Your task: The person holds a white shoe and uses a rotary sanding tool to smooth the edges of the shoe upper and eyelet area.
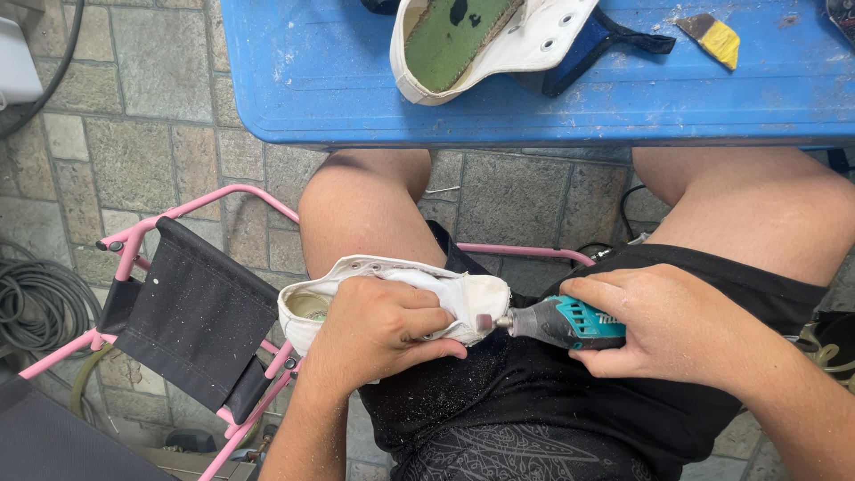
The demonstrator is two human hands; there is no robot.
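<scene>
My left hand [378, 325] grips a white canvas shoe [463, 294] lying sideways on my lap, its opening toward the left. My right hand [663, 321] holds a grey and teal rotary tool [557, 322]. The tool's small grinding tip [486, 322] touches the shoe's toe end. Fine dust lies on my black shorts [534, 401] below the tip.
A blue table [356, 80] stands in front of my knees with a second white shoe [481, 40], sole side up, and a yellow scrap [717, 37]. A pink folding chair with black fabric [191, 312] is at my left. Coiled hose [36, 303] lies on the stone floor.
</scene>
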